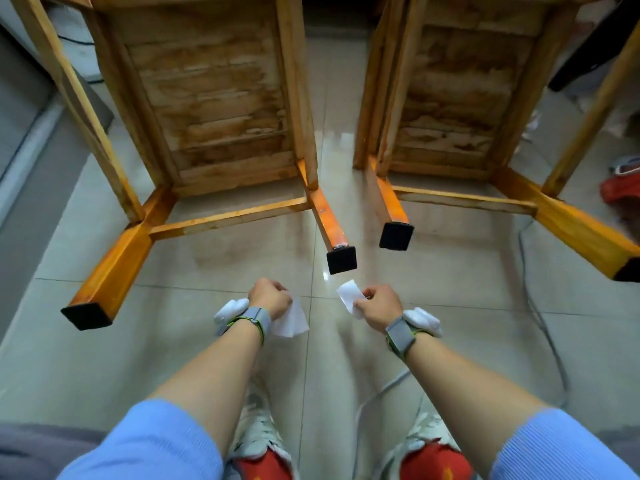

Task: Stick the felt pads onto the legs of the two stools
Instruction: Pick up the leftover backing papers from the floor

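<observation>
Far left: a grey strip of flooring or mat (24, 188) runs along the edge of the glossy tiled floor (242, 341).
Left stool (207, 109): lies tipped on its side, underside of the seat facing the camera, legs pointing toward the person.
Left stool's near-left leg (114, 268): ends in a black pad (87, 316).
Left stool's near-right leg (327, 220): also capped with a black pad (342, 259), just ahead of the two hands.
Left hand (270, 297): clenched around a white sheet of paper (291, 320), which hangs below the fist; a grey wrist strap with a white device (230, 315) sits on the wrist.
Right hand (379, 303): fingers pinched on a smaller white piece of paper (349, 294); it carries a similar strap and white device (424, 322).
Between the hands: the two papers are apart, with bare tile in the gap.
Right stool (446, 98): tipped the same way beside the first, well clear of it.
Right stool's near-left leg (391, 206): black pad (396, 236) on its end.
Right stool's near-right leg (581, 233): dark end (628, 270) partly cut off by the frame edge.
Right side: a grey cable (540, 323) curves over the floor, and red items (621, 188) lie at the edge.
Bottom: blue sleeves (156, 445) and pale shoes (258, 434).
</observation>
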Demonstrator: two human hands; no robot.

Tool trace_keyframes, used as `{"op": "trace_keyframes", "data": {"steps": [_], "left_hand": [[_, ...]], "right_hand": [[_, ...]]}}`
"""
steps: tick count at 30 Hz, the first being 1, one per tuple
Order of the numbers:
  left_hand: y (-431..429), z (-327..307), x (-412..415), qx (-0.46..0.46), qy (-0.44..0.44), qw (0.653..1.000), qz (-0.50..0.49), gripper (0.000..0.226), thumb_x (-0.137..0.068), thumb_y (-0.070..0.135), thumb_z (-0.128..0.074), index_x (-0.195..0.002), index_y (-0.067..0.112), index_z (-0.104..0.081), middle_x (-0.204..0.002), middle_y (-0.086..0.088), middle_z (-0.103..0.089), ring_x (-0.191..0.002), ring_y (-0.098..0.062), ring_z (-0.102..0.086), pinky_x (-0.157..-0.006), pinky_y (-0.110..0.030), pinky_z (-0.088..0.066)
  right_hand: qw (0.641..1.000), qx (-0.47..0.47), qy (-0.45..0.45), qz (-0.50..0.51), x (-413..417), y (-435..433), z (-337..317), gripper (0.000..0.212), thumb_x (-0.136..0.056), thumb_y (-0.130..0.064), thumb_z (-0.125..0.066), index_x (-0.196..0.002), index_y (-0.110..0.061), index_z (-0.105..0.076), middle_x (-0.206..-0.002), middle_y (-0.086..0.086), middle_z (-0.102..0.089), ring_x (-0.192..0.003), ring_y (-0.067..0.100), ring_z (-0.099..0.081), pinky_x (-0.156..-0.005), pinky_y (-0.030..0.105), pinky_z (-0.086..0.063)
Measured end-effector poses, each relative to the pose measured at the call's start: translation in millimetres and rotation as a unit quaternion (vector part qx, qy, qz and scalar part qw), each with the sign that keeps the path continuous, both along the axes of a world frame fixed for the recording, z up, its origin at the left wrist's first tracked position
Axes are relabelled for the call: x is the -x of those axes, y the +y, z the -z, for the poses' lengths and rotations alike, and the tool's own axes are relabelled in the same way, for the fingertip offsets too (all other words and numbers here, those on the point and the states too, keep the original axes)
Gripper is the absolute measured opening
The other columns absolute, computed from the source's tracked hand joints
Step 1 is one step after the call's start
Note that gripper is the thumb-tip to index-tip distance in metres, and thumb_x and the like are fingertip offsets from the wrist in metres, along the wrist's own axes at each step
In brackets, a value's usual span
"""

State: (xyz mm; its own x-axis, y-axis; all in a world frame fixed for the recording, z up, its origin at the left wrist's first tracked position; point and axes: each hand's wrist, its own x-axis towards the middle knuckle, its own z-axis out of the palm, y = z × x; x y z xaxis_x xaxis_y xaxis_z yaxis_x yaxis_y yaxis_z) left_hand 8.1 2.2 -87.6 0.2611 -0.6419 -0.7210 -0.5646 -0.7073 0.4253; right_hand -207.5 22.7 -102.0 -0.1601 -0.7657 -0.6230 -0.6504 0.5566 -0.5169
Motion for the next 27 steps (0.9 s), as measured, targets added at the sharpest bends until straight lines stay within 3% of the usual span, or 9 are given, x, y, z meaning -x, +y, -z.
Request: {"op": "trace_keyframes", "data": {"steps": [2,5,7,10,13,18,22,25,27], "left_hand": [[4,-22,9,0.002,0.013,0.999,0.032,0.010,-0.081,0.010,-0.062,-0.084,0.012,-0.071,-0.083,-0.010,-0.066,-0.076,-0.028,-0.061,-0.067,-0.027,-0.049],[9,-50,24,0.014,0.037,0.996,0.077,0.010,-0.074,0.003,-0.065,-0.068,0.010,-0.065,-0.067,-0.010,-0.058,-0.055,-0.024,-0.050,-0.049,-0.022,-0.040],[18,-79,40,0.031,0.049,0.992,0.112,0.007,-0.072,0.000,-0.064,-0.069,0.006,-0.065,-0.059,-0.008,-0.052,-0.049,-0.022,-0.045,-0.046,-0.020,-0.035],[22,-109,68,0.056,0.070,0.984,0.153,0.007,-0.073,0.000,-0.064,-0.078,0.002,-0.067,-0.064,-0.010,-0.058,-0.059,-0.027,-0.055,-0.051,-0.026,-0.044],[33,-142,99,0.083,0.073,0.974,0.198,0.010,-0.075,0.005,-0.065,-0.067,0.010,-0.061,-0.065,-0.008,-0.058,-0.064,-0.026,-0.059,-0.054,-0.027,-0.049],[42,-189,145,0.133,0.089,0.950,0.268,0.004,-0.076,0.006,-0.064,-0.074,0.009,-0.063,-0.075,-0.010,-0.062,-0.074,-0.027,-0.066,-0.071,-0.037,-0.058],[50,-227,189,0.175,0.118,0.926,0.312,0.015,-0.079,0.007,-0.065,-0.092,0.002,-0.069,-0.086,-0.014,-0.067,-0.079,-0.028,-0.068,-0.068,-0.034,-0.060],[54,-242,218,0.181,0.155,0.913,0.330,0.009,-0.078,0.003,-0.064,-0.086,0.001,-0.067,-0.087,-0.018,-0.067,-0.083,-0.034,-0.070,-0.067,-0.039,-0.061],[55,-244,231,0.188,0.185,0.911,0.318,0.010,-0.072,0.000,-0.063,-0.082,0.001,-0.065,-0.088,-0.021,-0.069,-0.078,-0.035,-0.071,-0.066,-0.046,-0.062]], "right_hand": [[1.000,0.007,0.003,0.015,13,7,-18,0.027,-0.068,-0.024,-0.058,-0.047,-0.015,-0.044,-0.049,-0.005,-0.037,-0.063,0.023,-0.038,-0.050,0.025,-0.029],[0.998,0.037,0.001,0.052,32,15,-48,0.038,-0.067,-0.044,-0.055,-0.047,-0.015,-0.041,-0.052,-0.003,-0.037,-0.060,0.022,-0.035,-0.058,0.029,-0.031],[0.995,0.072,-0.004,0.076,47,25,-75,0.036,-0.070,-0.042,-0.057,-0.049,-0.016,-0.046,-0.057,0.002,-0.042,-0.061,0.021,-0.036,-0.059,0.029,-0.032],[0.990,0.103,0.012,0.099,71,27,-105,0.033,-0.079,-0.028,-0.062,-0.053,-0.014,-0.049,-0.057,0.002,-0.045,-0.063,0.023,-0.040,-0.060,0.029,-0.034],[0.979,0.143,0.024,0.143,93,39,-137,0.031,-0.076,-0.018,-0.063,-0.050,-0.013,-0.049,-0.051,-0.003,-0.045,-0.062,0.024,-0.045,-0.060,0.029,-0.036],[0.958,0.193,0.045,0.206,131,69,-189,0.026,-0.078,-0.014,-0.063,-0.054,-0.014,-0.053,-0.056,-0.003,-0.049,-0.066,0.023,-0.050,-0.065,0.027,-0.039],[0.934,0.209,0.079,0.280,178,106,-224,0.020,-0.078,-0.012,-0.063,-0.059,-0.015,-0.058,-0.064,0.002,-0.055,-0.072,0.025,-0.052,-0.069,0.025,-0.038],[0.908,0.233,0.104,0.333,209,132,-240,0.032,-0.075,-0.008,-0.064,-0.049,-0.014,-0.047,-0.055,-0.002,-0.044,-0.071,0.022,-0.045,-0.066,0.026,-0.033],[0.904,0.229,0.123,0.339,221,142,-251,0.019,-0.074,-0.012,-0.066,-0.057,-0.015,-0.057,-0.067,0.002,-0.053,-0.074,0.023,-0.050,-0.068,0.027,-0.037]]}}
